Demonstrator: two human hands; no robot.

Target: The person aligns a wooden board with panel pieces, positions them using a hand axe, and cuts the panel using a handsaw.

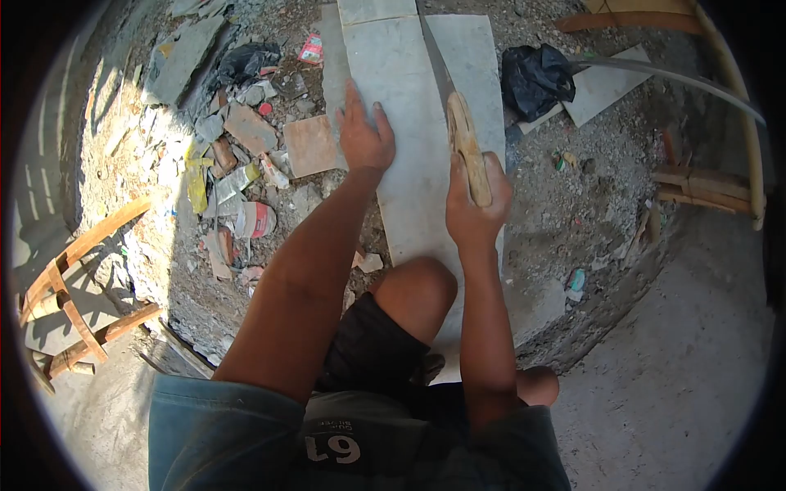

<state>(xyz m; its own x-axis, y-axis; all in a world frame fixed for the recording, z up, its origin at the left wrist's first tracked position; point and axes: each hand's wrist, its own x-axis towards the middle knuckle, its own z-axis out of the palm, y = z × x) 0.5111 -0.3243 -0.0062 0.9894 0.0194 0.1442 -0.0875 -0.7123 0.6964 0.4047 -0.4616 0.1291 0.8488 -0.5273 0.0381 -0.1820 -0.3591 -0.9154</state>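
A long pale grey board [401,106] runs away from my knees over rubble. My left hand [364,137] lies flat on its left part, fingers spread. My right hand [481,200] is wrapped round the wooden handle of a handsaw [468,147]. The saw's dark blade points away from me along the board's right edge, and its far end runs up to the top of the view. Beneath and to the right lies another pale board [471,74]. My bare knee [422,295] is at the near end of the long board.
Broken tiles [250,128], wrappers and a crushed cup [255,219] litter the ground at left. Black plastic bags [536,80] lie on both sides. Wooden frames [86,245] stand at far left, and timber pieces [704,186] at right. A curved strip crosses the upper right.
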